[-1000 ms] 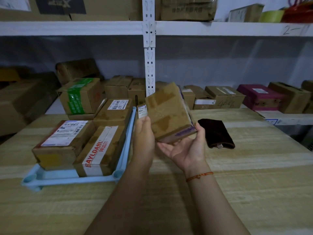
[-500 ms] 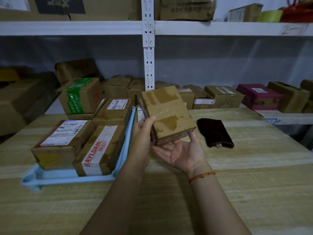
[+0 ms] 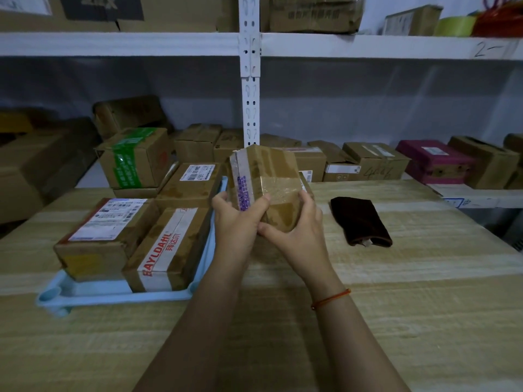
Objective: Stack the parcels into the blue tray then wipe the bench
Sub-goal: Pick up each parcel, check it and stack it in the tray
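While three parcels [image 3: 169, 244] lay flat in the blue tray [image 3: 113, 292] at the left, both hands held a taped brown parcel [image 3: 268, 182] upright just right of the tray's edge, above the tabletop [image 3: 396, 306]. Left hand [image 3: 237, 222] and right hand [image 3: 300, 230] had fingers clasped around its lower end. Farther right lay a dark cloth [image 3: 359, 222], well apart.

Single head cam, looks fwd and down, close over bench [image 3: 396, 321], shelving [image 3: 249, 80] behind
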`<control>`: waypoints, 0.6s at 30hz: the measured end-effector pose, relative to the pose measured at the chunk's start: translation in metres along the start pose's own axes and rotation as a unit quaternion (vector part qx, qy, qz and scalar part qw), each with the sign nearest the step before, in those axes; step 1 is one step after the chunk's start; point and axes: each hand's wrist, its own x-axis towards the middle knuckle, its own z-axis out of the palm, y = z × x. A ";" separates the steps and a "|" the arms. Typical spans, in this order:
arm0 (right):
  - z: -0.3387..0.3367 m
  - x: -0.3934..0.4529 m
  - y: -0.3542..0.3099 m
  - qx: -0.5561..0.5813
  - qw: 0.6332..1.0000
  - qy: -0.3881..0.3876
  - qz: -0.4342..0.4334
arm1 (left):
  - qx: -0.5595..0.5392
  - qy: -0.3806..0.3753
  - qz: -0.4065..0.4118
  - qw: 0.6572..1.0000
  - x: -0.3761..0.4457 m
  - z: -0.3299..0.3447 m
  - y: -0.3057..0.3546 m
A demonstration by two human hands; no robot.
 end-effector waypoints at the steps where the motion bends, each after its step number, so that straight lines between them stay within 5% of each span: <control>1: 0.001 0.000 0.000 -0.008 1.000 -0.002 0.000 | 0.004 -0.004 0.006 1.000 -0.001 0.000 0.001; 13: 0.001 0.001 0.005 0.043 0.999 0.028 -0.005 | -0.039 0.021 -0.003 0.999 -0.009 0.000 0.011; 18: 0.000 0.006 0.008 0.185 0.981 0.011 0.059 | -0.044 0.030 0.018 0.998 -0.011 0.000 0.013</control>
